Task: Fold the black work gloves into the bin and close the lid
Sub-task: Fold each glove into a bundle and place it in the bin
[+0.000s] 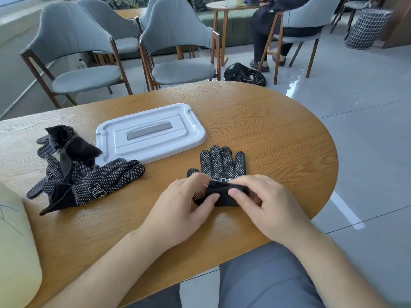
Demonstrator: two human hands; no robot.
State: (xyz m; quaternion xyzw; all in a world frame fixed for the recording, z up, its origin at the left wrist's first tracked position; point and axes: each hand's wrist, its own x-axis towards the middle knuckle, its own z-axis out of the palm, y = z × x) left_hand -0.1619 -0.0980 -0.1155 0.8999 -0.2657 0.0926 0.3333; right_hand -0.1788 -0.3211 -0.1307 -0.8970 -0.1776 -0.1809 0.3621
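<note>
While the fold is under way: the left grip (pixel 184 205) and right grip (pixel 269 207) each pinch the plain cuff end of one glove (pixel 222 161), thumbs on top, likely turning it toward the fingers.
Glove: flat on the counter (pixel 278 138), dotted fingers pointing away (a steady base for folding, I judge).
Other gloves (pixel 89 181): a loose heap at the left, touching the lid (pixel 151 132).
Lid: off, lying flat beyond the hands.
Bin: not plainly seen; a pale object (pixel 15 241), cut off at the left edge, may be it.
Hidden: most of the cuff, under both hands.
</note>
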